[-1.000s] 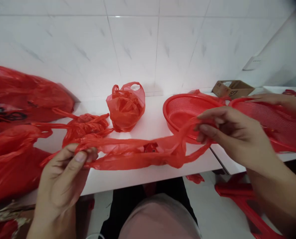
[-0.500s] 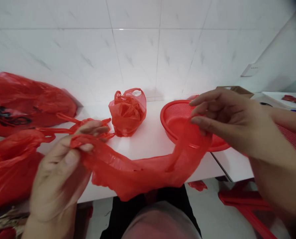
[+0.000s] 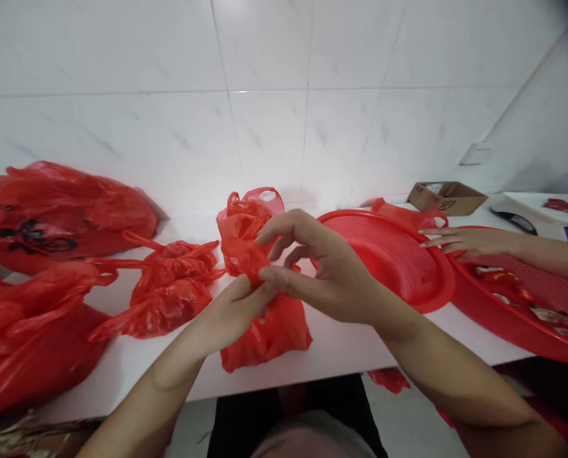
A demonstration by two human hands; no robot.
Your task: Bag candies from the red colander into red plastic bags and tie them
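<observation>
A thin red plastic bag (image 3: 277, 337) hangs gathered between my two hands, above the front of the white table. My left hand (image 3: 238, 312) is closed round its bunched top. Just above and to the right, my right hand (image 3: 326, 273) has its thumb and curled fingers on the same bunched plastic; the exact pinch is partly hidden. Right behind them stands another red bag (image 3: 231, 222), upright with its loop handle showing, partly covered by my hands. To the left lie small tied red bags (image 3: 169, 299).
Large full red bags (image 3: 49, 222) lie at the left. On the right are a red mesh basket (image 3: 443, 286) and a second basket (image 3: 498, 318) holding small packets. Another person's hand (image 3: 474, 242) reaches over the basket rims. Behind are a cardboard box (image 3: 448, 198) and a white scale (image 3: 541, 210).
My hands were apart with the bag stretched sideways between them; now they have come together at its top, and it hangs down. The view has shifted, showing the other person's hand and second basket more.
</observation>
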